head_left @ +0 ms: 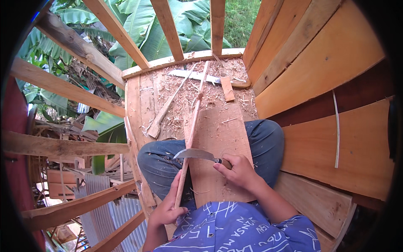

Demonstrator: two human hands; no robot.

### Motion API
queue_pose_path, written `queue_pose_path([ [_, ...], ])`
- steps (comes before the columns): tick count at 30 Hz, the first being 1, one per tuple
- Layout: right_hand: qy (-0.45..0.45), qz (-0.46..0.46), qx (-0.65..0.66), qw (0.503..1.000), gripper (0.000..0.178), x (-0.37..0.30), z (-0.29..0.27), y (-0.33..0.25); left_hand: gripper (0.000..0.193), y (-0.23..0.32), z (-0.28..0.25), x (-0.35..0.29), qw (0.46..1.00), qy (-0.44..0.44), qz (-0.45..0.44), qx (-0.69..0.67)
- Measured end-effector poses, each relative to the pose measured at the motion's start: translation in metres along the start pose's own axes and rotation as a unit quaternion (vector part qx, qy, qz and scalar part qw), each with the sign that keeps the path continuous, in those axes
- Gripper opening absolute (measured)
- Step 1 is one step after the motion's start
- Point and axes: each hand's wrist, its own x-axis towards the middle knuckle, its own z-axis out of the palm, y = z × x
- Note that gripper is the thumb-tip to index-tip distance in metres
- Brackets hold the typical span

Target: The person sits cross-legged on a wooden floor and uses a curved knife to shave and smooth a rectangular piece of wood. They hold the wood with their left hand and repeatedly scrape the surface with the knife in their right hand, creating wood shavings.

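Note:
A long, thin wooden stick (194,122) slants up and away from my lap. My left hand (170,206) is closed around its near end. In my right hand (237,170) is a knife (197,154) with a curved blade and a wooden handle, gripped by that handle. The blade lies across the stick, a short way beyond my left hand. Beneath the stick and knife, a wide flat board (220,138) rests over my lap between my bent knees.
Curled shavings cover the wooden floor (142,96) ahead. On it lie a handsaw (195,75), a small wood block (227,88) and a stick with a wide end (157,124). A plank wall (319,75) stands right; railing bars (67,147) run along the left.

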Motion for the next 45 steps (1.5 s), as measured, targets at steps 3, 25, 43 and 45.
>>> queue_pose_path([
  [3,0.020,-0.050,-0.019,0.998,0.049,-0.002,0.009,-0.003,0.109,0.006,0.002,0.000,1.000,0.004,-0.004,-0.009],
  [25,0.136,-0.010,0.059,0.989,0.049,0.015,-0.012,-0.015,0.099,-0.004,0.000,-0.024,0.998,0.027,0.029,0.041],
  [43,0.321,0.041,-0.117,0.939,0.059,0.009,-0.071,0.009,0.075,-0.013,-0.008,-0.051,0.987,0.122,-0.038,0.096],
  [45,0.284,0.023,-0.157,0.945,0.060,0.001,-0.061,0.001,0.068,-0.003,-0.002,-0.048,0.979,0.168,-0.050,0.103],
])
